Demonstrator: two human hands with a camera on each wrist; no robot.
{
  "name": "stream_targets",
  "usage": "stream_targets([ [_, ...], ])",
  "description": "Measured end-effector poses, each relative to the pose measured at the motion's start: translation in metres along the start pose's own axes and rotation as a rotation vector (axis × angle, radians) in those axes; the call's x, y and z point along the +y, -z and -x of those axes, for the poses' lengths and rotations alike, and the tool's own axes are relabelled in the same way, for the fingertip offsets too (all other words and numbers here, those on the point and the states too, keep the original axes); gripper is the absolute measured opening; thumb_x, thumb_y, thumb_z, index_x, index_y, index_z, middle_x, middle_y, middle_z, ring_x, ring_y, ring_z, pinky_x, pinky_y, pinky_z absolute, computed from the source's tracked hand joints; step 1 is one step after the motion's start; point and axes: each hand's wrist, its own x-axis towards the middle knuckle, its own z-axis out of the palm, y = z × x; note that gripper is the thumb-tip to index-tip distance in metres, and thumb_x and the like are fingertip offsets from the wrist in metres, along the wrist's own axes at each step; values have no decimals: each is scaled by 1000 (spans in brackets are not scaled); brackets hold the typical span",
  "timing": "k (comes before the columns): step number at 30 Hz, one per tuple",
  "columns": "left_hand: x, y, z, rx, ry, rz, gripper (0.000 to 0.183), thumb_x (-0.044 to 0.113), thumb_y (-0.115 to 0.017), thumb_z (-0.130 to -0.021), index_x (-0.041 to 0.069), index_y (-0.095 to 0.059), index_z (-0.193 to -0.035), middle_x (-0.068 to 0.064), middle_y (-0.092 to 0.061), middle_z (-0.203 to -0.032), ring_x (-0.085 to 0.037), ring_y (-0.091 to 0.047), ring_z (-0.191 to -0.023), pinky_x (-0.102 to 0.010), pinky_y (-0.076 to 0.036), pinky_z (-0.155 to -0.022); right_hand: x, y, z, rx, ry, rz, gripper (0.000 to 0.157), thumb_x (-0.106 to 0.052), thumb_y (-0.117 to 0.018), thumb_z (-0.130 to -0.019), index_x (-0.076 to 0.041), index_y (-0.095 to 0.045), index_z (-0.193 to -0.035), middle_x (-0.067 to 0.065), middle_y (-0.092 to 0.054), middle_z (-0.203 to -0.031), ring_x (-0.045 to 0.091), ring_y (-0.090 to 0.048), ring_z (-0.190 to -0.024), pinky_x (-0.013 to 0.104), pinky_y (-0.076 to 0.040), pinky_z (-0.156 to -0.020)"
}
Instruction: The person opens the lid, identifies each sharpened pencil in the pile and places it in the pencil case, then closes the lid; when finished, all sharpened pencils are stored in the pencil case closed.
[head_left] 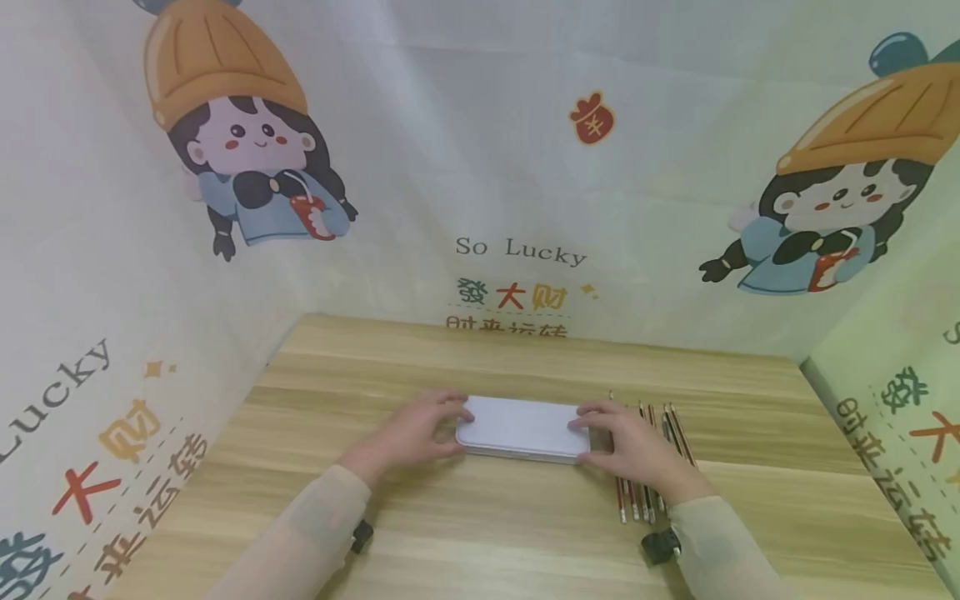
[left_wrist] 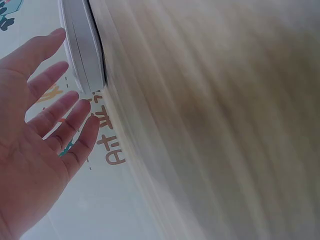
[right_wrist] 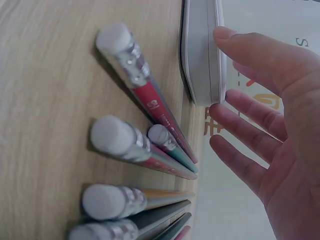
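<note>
A flat white case (head_left: 522, 427) with rounded corners lies lengthwise on the table, its lid closed down. My left hand (head_left: 416, 429) is at its left end, thumb tip right at the lid's edge and the other fingers spread loosely in the left wrist view. At the opposite end is my right hand (head_left: 637, 442), its thumb at the case's edge in the right wrist view, with the remaining fingers loosely extended past the end. Several pencils (right_wrist: 155, 105) with white erasers lie beside the case, partly hidden under my right hand in the head view.
The wooden table (head_left: 480, 533) ends at the back and sides against a printed curtain (head_left: 420, 150). A small black device (head_left: 660, 547) sits at my right wrist, and another black device (head_left: 362, 536) at my left.
</note>
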Motion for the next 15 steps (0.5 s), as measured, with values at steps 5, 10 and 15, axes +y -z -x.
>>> stream_targets([
  [5, 2, -1, 0, -11, -1, 11, 42, 29, -83, -87, 19, -71, -125, -10, -50, -156, -36, -44, -146, -54, -37, -123, 0, -1, 0, -3, -2, 6, 40, -25, -88, -82, -17, -76, -120, 10, -64, -139, 38, -60, -129, 58, -49, -110],
  [10, 3, -2, -2, -13, 14, 14, 42, 29, -83, -86, 20, -69, -124, -10, -49, -157, -36, -43, -147, -54, -37, -123, -1, -1, -1, 2, -4, 2, 39, -24, -89, -81, -15, -77, -117, 11, -64, -138, 38, -60, -129, 58, -49, -110],
  [15, 2, -5, -5, -13, 35, 17, 43, 30, -85, -84, 22, -67, -122, -10, -47, -159, -36, -42, -147, -55, -37, -123, -3, -1, -2, -3, -24, 5, 40, -23, -90, -79, -15, -77, -116, 11, -64, -139, 39, -60, -129, 57, -49, -110],
])
